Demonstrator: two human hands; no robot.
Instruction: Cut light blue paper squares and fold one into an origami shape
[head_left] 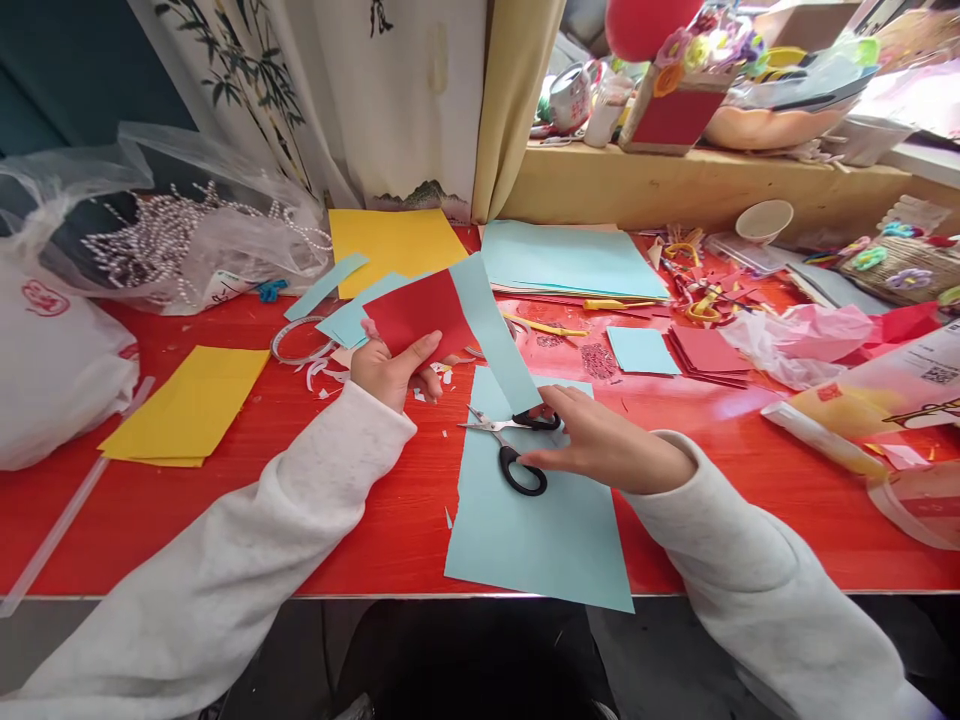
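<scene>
My left hand [397, 368] pinches a red paper square [421, 312] laid against a larger piece of light blue paper [499, 335]. The blue paper shows as a strip past the red square's right edge, and its lower end reaches down to my right hand. Black-handled scissors [517, 428] are in my right hand [596, 435], its fingers at the upper loop and the thumb at the lower one. Their blades are parted and point left. Beneath the scissors, a light blue sheet [540, 540] lies on the table, its bottom edge overhanging the front.
Yellow paper [191, 405] lies at left, beside plastic bags [60, 350]. Behind are a yellow sheet [390, 240], a light blue stack [570, 260] and a roll of tape [300, 340]. Small blue [643, 350] and red squares [709, 353] lie at right. Paper scraps litter the red table [360, 540].
</scene>
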